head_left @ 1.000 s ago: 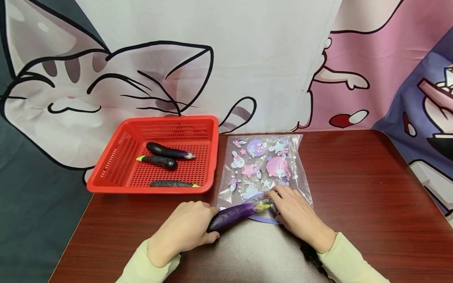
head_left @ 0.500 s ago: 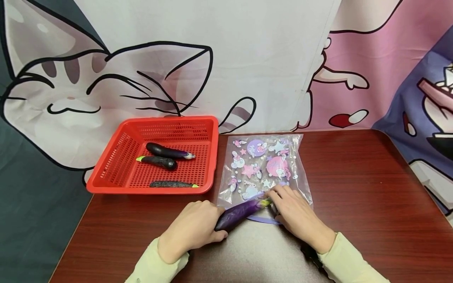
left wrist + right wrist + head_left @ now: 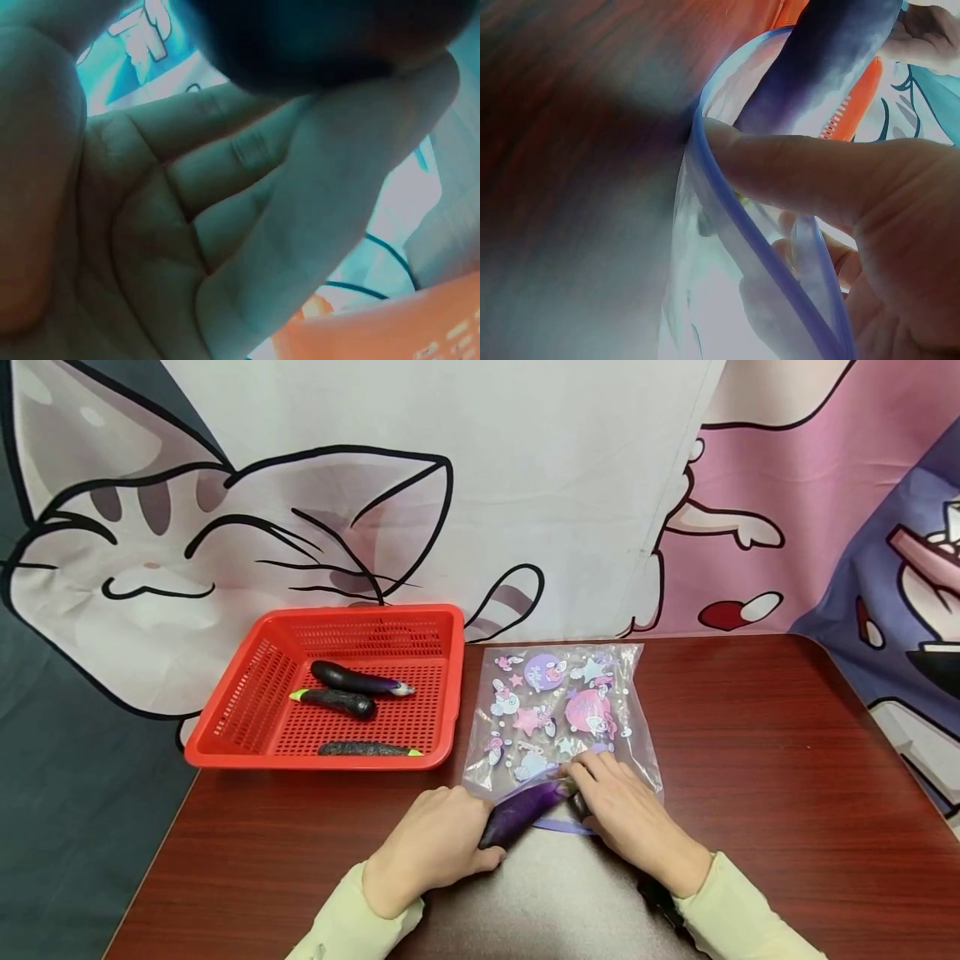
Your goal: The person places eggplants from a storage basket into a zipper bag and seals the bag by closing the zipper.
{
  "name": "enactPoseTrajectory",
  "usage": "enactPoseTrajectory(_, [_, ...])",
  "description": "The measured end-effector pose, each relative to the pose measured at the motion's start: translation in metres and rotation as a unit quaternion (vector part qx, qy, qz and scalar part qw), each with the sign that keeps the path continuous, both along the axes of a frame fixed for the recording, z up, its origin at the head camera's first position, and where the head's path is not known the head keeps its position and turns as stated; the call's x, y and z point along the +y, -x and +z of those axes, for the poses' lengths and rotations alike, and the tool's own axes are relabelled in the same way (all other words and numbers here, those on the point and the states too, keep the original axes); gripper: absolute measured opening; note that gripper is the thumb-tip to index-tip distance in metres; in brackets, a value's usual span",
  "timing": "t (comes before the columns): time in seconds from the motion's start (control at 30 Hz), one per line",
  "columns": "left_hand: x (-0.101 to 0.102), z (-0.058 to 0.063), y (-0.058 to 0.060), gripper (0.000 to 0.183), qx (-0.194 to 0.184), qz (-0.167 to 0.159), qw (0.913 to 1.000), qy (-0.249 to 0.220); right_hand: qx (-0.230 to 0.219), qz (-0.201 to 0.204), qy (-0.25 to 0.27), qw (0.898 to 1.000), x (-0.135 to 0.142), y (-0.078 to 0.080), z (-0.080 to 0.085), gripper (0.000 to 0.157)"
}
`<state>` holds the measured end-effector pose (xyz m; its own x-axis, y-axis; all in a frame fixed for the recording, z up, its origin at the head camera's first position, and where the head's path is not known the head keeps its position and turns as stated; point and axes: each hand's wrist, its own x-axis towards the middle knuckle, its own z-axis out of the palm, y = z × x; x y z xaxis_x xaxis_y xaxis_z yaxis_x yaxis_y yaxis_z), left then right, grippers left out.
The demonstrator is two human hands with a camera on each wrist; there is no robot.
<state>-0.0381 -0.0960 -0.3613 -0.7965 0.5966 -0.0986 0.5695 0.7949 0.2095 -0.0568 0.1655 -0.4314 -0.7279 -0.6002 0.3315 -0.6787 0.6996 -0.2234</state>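
A purple eggplant [image 3: 521, 814] is gripped at its dark blunt end by my left hand [image 3: 435, 839], its stem end pointing right and away. In the right wrist view the eggplant [image 3: 817, 67] slants into the open mouth of a clear printed zip bag [image 3: 761, 244] with a purple rim. My right hand [image 3: 618, 814] holds that mouth, the thumb [image 3: 780, 165] at the rim and fingertips seen beyond it. The bag [image 3: 555, 710] lies flat behind the hands. In the left wrist view the eggplant [image 3: 315, 37] is dark and blurred against the left fingers.
A red perforated basket [image 3: 225, 727] stands at the back left. It contains a dark eggplant [image 3: 360, 679] and two dark green, bumpy vegetables, one [image 3: 333, 702] behind the other [image 3: 367, 748]. A printed cloth [image 3: 570, 502] hangs behind the brown table [image 3: 780, 760].
My left hand has moved right and slightly forward with the eggplant, bringing its stem end into the bag's mouth. The right hand and basket stay in place.
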Motion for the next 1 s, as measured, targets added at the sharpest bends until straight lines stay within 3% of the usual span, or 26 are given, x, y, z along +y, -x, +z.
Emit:
enactPoseTrajectory(0.47, [0.018,-0.010,-0.006,0.036,0.035,0.042,0.9985,-0.006,-0.004,0.006,0.000,1.000,0.000,0.000,-0.001,0.073])
enactPoseTrajectory(0.77, [0.033,-0.016,-0.013,0.035,0.101,0.061,0.9930,-0.012,0.023,0.020,0.028,0.999,-0.001,0.000,-0.003,0.044])
enactPoseTrajectory(1.0, [0.041,-0.020,-0.015,0.035,0.127,0.082,0.9883,-0.023,0.023,0.026,0.043,0.998,-0.001,-0.001,0.000,0.042])
